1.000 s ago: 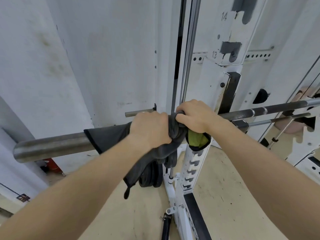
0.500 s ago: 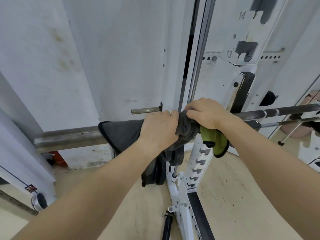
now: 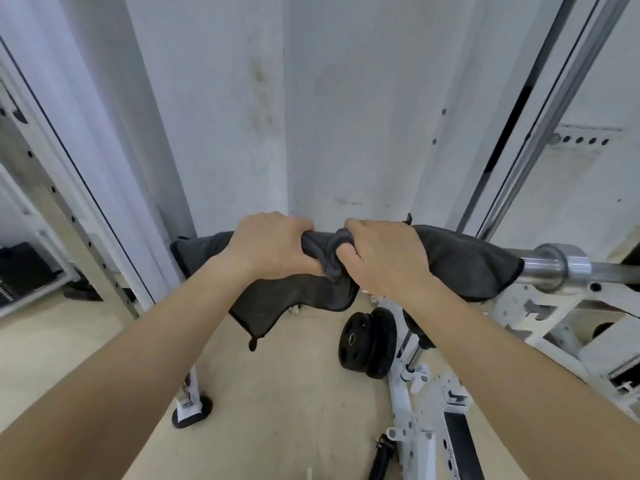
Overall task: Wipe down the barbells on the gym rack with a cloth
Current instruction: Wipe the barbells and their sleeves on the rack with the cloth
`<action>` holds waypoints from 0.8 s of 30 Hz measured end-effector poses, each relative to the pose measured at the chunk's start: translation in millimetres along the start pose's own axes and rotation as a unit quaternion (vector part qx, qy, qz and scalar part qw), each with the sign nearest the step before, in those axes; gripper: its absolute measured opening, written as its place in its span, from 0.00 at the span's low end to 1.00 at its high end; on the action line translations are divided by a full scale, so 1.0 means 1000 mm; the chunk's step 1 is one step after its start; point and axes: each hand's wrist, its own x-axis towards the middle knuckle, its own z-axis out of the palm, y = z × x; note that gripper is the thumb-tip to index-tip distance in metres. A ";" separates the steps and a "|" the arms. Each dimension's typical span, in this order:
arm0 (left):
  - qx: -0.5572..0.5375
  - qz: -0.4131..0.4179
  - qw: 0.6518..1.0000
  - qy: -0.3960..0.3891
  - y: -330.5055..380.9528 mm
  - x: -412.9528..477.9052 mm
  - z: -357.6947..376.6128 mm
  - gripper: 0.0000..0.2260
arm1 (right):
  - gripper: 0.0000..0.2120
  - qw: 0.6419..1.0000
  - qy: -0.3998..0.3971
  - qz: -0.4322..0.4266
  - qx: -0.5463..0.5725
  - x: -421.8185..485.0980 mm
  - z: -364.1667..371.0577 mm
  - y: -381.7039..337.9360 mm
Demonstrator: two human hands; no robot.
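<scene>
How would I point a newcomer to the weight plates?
Find the barbell crossing mid-frame, wrapped in the grey cloth. Below the right hand, low beside the white rack, are the weight plates: upright black discs, unlike the flat black foot pad further left.

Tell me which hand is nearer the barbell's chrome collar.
Right. The right hand grips the cloth closer to the chrome collar; the left hand grips beside it, farther off.

Head-worn view, forward and downward
</scene>
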 end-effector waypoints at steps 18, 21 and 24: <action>-0.663 -0.146 0.678 0.281 0.007 -0.069 0.081 0.19 | 0.19 0.998 -0.015 0.067 -0.010 0.046 0.015 -0.087; -0.575 -0.123 0.746 0.313 -0.004 -0.078 0.093 0.16 | 0.18 0.997 -0.011 0.068 -0.017 0.044 0.014 -0.089; -0.596 -0.120 0.725 0.325 -0.007 -0.085 0.089 0.14 | 0.20 0.998 0.000 0.058 -0.012 0.039 0.013 -0.090</action>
